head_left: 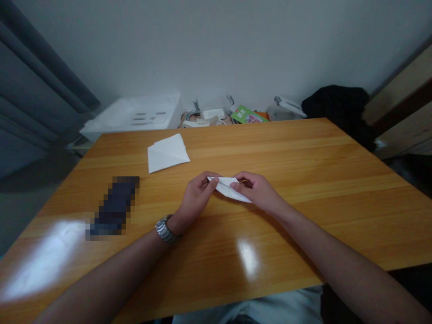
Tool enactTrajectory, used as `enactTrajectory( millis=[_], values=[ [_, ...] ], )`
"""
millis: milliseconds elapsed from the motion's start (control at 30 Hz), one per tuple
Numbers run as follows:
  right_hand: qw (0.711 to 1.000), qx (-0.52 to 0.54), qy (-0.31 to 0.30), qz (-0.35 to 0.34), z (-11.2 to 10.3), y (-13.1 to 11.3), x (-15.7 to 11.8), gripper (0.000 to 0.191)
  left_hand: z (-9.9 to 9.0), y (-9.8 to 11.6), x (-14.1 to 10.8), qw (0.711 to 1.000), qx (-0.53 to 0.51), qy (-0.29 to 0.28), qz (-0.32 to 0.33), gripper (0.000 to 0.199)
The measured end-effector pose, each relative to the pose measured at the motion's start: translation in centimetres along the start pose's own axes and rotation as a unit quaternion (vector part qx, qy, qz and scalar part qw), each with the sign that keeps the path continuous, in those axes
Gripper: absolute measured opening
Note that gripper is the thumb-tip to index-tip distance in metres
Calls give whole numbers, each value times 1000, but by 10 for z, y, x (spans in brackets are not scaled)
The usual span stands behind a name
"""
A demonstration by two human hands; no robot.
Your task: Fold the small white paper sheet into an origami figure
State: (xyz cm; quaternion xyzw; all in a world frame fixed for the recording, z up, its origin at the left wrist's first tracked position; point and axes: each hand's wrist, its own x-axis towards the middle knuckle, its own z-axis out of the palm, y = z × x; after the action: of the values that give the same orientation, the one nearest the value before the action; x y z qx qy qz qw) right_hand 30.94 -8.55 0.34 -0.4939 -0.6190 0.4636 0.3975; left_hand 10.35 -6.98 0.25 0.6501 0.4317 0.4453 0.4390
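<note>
- Pinching one folded white paper [229, 186] is work for both hands here: the left hand [197, 193] has its left end, and the right hand [258, 189] has its right side.
- The fingers of each hand are closed on the paper, with the thumbs on top and the other fingers curled behind or under it.
- The paper is near the middle of the wooden tabletop [303, 153], in front of the person. I cannot tell if its underside touches the wood.
- A light, firm pinch seems best. Too hard a squeeze could bend the thin paper in the wrong spot.
- It would help to line up the edges first, then slide a thumb slowly along the fold to make it flat and sharp.
- Resting the paper on the hard wood should stop it from wobbling while it is pressed.
- Both hands should pull the same amount, or the fold may go crooked.
- More white sheets [168, 153] lie farther back to the left, well apart from the hands. A dark, blurred thing [116, 204] lies at the left too, out of the way.
</note>
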Motion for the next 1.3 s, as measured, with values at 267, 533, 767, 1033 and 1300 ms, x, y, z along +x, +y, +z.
enactTrajectory(
  millis=[267, 533, 767, 1033, 1300],
  values=[
    [1000, -9, 2, -9, -1, 1, 1, 23, 0, 1, 0, 1000, -11, -3, -9, 27],
    [1000, 7, -12, 4, -1, 3, 0, 27, 3, -1, 0, 993, -99, 8, -60, 28],
    [1000, 9, -15, 8, -2, 1, 0, 27, 6, -9, 1, 967, -222, 10, -128, 31],
    [1000, -5, -10, -1, -3, 3, 0, 26, 5, -14, 0, 963, -243, -1, -114, 35],
    [1000, -2, -17, -3, -2, 4, 0, 27, 4, -19, 0, 968, -230, -12, -102, 39]
  ],
)
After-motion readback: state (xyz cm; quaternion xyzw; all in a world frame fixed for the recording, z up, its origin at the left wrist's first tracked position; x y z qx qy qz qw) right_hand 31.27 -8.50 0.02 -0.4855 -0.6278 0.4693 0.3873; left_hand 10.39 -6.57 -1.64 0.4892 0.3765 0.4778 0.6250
